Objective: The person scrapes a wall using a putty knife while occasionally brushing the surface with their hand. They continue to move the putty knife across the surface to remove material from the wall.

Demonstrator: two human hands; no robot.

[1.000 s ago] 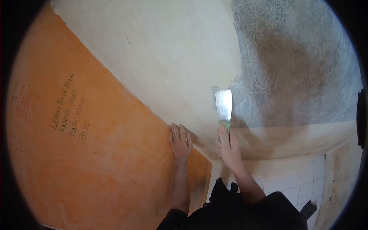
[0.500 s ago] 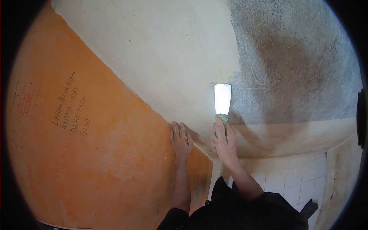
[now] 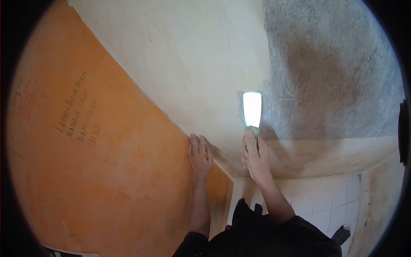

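Note:
My right hand (image 3: 258,159) is wrapped around the green handle of a putty knife (image 3: 252,109), thumb lying along the handle. Its broad, shiny blade points up and lies over the pale wall (image 3: 205,60), right by the border with a rough grey patch (image 3: 317,73). To the left, my left hand (image 3: 200,156) rests flat with fingers stretched out on the orange wall (image 3: 128,171), close to the edge where orange meets white.
Green handwriting (image 3: 77,109) and fainter red marks cover part of the orange wall. Below the grey patch runs a stained pale band (image 3: 317,158). White floor tiles (image 3: 329,210) show at the lower right, with a dark object (image 3: 341,234) on them.
My right hand and the putty knife have shifted slightly right along the border of the grey patch. My left hand stays in place on the orange wall; the view has moved a little.

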